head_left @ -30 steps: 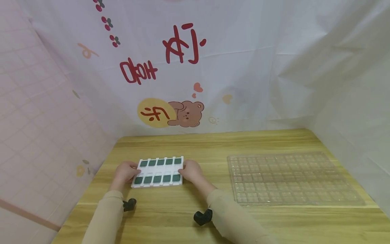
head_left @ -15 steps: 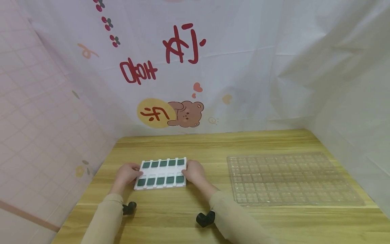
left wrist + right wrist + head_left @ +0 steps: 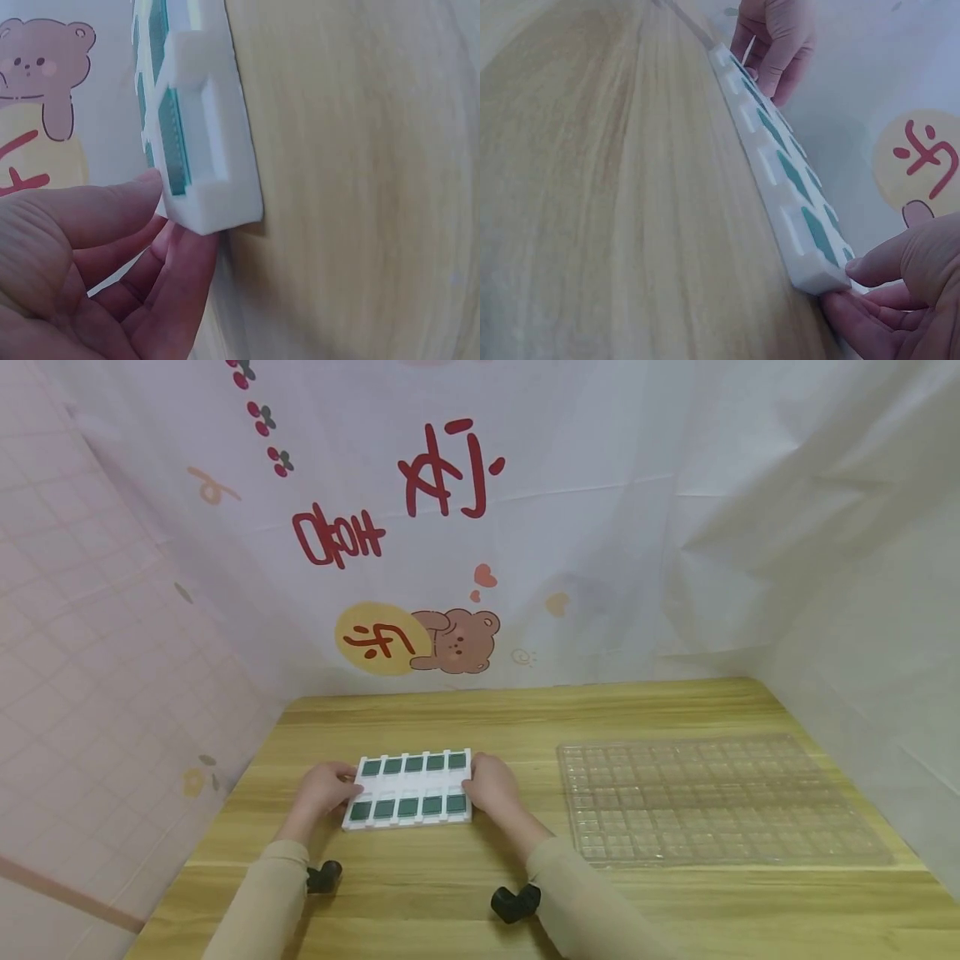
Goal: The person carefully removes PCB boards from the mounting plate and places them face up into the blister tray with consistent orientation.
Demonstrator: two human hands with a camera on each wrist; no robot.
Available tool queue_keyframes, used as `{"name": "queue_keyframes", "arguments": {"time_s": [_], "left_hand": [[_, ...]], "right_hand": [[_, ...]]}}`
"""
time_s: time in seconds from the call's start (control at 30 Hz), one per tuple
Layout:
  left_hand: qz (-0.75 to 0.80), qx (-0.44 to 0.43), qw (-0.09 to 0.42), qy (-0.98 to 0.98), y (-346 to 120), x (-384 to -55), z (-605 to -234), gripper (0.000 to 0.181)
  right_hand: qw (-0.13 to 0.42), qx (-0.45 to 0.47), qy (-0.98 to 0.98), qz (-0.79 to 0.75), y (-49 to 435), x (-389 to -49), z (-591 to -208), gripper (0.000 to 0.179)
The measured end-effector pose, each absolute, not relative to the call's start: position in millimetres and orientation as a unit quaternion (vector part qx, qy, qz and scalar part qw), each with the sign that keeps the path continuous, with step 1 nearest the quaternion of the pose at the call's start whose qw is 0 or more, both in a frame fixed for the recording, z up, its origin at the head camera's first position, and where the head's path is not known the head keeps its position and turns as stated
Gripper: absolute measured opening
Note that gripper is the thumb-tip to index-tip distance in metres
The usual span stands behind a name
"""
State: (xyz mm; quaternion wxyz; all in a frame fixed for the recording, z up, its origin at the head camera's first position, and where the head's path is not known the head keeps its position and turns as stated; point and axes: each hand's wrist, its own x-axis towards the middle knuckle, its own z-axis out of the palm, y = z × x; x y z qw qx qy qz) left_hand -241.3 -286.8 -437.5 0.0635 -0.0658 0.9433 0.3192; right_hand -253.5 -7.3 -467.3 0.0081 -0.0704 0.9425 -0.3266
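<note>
Both hands hold a white rectangular tray (image 3: 405,785) by its short ends, at the left half of the table in the head view. Two rows of dark green squares (image 3: 408,807) sit in its compartments, with a white strip between them. My left hand (image 3: 322,787) grips the left end; in the left wrist view its thumb lies at the top edge and fingers go beneath the corner of the tray (image 3: 229,161). At the other end my right hand (image 3: 492,783) pinches the tray likewise, thumb above and fingers below, as the right wrist view shows.
A large clear plastic tray (image 3: 637,802) with a grid of small cells lies on the wooden table (image 3: 420,902) at the right. A white printed cloth (image 3: 600,527) hangs behind the table and along its sides. Black devices (image 3: 515,903) stick out from the sleeves.
The white tray has slid to the right and slightly nearer, with both hands keeping their grip on its ends. The clear plastic tray stays in place.
</note>
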Motion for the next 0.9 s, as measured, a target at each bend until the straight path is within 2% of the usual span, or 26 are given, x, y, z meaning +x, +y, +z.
{"name": "queue_keyframes", "arguments": {"time_s": [0.3, 0.57, 0.9], "left_hand": [[0.331, -0.045, 0.056, 0.941, -275, -239, -443, 0.038], [0.346, -0.036, 0.060, 0.936, -264, -239, -446, 0.037], [0.342, -0.021, 0.060, 0.938, -248, -237, -445, 0.032]], "right_hand": [[0.028, -0.058, 0.944, -0.324, 5, -250, -464, 0.017], [0.030, -0.056, 0.951, -0.301, 16, -248, -463, 0.029], [0.039, -0.057, 0.953, -0.295, 33, -246, -461, 0.029]]}}
